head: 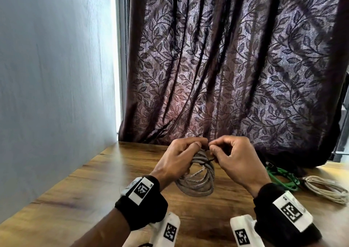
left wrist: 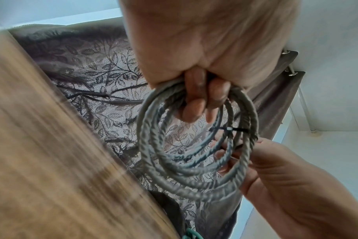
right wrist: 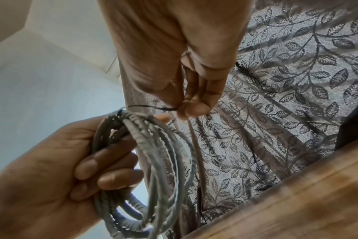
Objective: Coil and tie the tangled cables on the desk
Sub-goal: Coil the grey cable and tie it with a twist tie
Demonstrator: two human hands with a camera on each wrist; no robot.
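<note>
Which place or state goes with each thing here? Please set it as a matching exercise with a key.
Things:
1. grey cable coil
2. black tie
3. green cable
4. cream cable

Places or states:
A. lies nearest the desk's right edge
B. gripped in the left hand
C. lies on the desk by the curtain's hem
D. pinched by the right hand, looped round the coil

Pairs: 1-B, 2-D, 3-C, 4-A
</note>
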